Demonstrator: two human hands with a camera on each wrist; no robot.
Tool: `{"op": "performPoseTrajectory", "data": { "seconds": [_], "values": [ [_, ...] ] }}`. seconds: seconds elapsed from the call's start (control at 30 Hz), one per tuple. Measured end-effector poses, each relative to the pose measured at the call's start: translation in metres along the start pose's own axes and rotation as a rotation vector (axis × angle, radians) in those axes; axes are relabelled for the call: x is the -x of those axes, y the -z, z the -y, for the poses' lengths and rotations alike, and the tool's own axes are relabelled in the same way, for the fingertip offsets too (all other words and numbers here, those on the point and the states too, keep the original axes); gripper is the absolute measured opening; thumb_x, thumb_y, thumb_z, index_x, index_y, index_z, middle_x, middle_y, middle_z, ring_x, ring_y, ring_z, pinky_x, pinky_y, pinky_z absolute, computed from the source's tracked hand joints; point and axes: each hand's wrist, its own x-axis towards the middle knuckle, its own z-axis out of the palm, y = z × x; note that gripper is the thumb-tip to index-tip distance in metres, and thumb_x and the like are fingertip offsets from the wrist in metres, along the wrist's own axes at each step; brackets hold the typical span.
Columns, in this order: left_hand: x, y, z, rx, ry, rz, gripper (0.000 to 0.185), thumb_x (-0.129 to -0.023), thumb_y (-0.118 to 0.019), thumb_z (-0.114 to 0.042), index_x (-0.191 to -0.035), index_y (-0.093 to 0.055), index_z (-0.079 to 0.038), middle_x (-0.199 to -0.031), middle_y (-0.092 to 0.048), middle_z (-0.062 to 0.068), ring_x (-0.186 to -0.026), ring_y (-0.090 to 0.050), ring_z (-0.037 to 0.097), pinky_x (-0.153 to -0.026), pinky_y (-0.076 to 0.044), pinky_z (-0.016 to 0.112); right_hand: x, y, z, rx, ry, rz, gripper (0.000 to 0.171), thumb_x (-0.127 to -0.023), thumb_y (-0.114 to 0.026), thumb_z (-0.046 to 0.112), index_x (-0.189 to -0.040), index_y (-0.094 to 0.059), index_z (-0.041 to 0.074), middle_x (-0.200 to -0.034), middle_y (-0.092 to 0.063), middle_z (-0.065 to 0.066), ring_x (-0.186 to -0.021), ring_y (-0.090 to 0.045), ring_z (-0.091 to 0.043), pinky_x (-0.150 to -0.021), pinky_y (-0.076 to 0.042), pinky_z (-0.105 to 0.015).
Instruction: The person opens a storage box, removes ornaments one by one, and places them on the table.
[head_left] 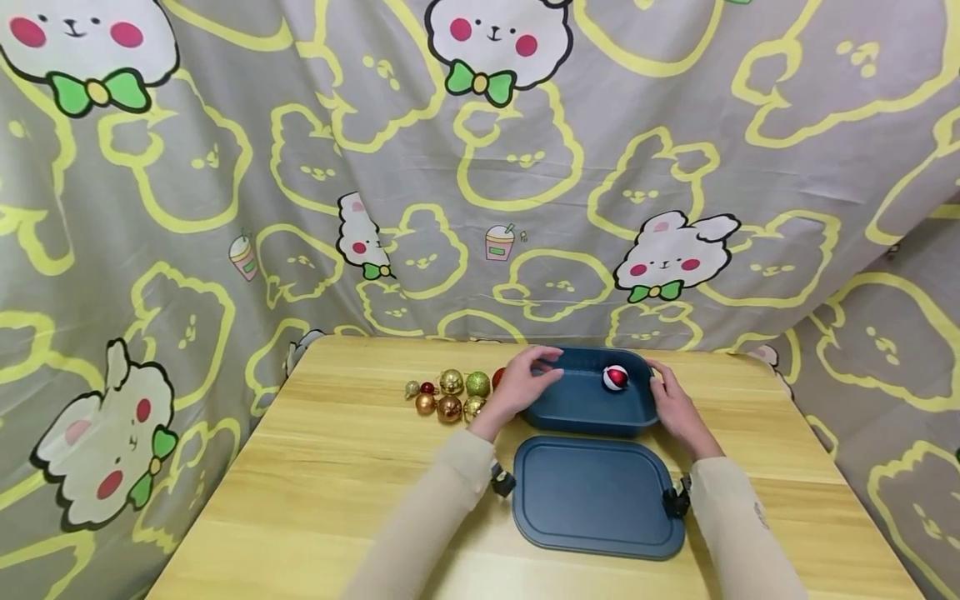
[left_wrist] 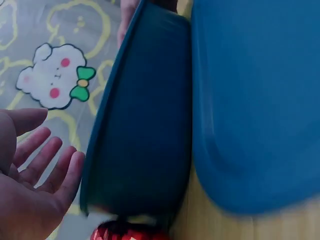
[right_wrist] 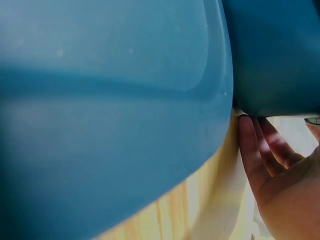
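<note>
A dark blue rectangular box (head_left: 577, 425) stands uncovered at the table's far side. Inside it lies a red-and-white Christmas bauble (head_left: 615, 377). My left hand (head_left: 525, 381) hovers at the box's left end, holding nothing; the left wrist view shows its fingers (left_wrist: 55, 165) spread and loosely bent beside the rim. Against the right end of the box, my right hand (head_left: 677, 410) rests with its fingers (right_wrist: 252, 150) fairly straight, touching the outer wall. The matching blue lid (head_left: 596, 496) lies flat on the table in front of the box.
Left of the box sits a cluster of gold, green, copper and red baubles (head_left: 450, 408), partly hidden behind my left hand. A wooden table (head_left: 337, 483) carries everything. A patterned curtain (head_left: 420, 183) hangs behind and on both sides.
</note>
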Motion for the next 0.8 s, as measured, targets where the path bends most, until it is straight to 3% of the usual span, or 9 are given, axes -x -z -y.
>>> {"op": "performPoseTrajectory", "data": {
  "seconds": [0.27,0.53,0.8],
  "values": [
    [-0.030,-0.049,0.000,0.142,0.137,0.040,0.039,-0.102,-0.068,-0.021,-0.140,-0.064,-0.014,-0.133,-0.066,0.006,-0.110,-0.066,0.018,-0.091,-0.057,0.035,0.000,0.001,0.001,-0.001,0.000,0.001,0.058,-0.114,-0.023,0.041,-0.165,-0.020,0.014,-0.165,-0.024,-0.032,-0.147,-0.028,-0.056,-0.120,-0.021,-0.071],
    [-0.047,-0.076,-0.001,0.041,0.145,0.037,0.039,-0.102,-0.068,-0.018,-0.140,-0.064,-0.014,-0.139,-0.063,0.007,-0.125,-0.061,0.026,-0.097,-0.055,0.034,-0.001,0.001,0.002,-0.003,0.004,-0.012,0.058,-0.114,-0.024,0.042,-0.165,-0.021,0.015,-0.165,-0.025,-0.031,-0.147,-0.029,-0.054,-0.120,-0.021,-0.070],
    [-0.052,-0.090,0.003,-0.080,0.182,0.131,0.047,-0.098,-0.073,-0.018,-0.144,-0.062,-0.015,-0.147,-0.060,0.005,-0.131,-0.059,0.023,-0.105,-0.051,0.031,-0.001,0.000,0.002,0.003,-0.002,-0.013,0.056,-0.115,-0.025,0.038,-0.164,-0.022,0.013,-0.164,-0.027,-0.032,-0.147,-0.030,-0.055,-0.120,-0.022,-0.070]
  ]
}}
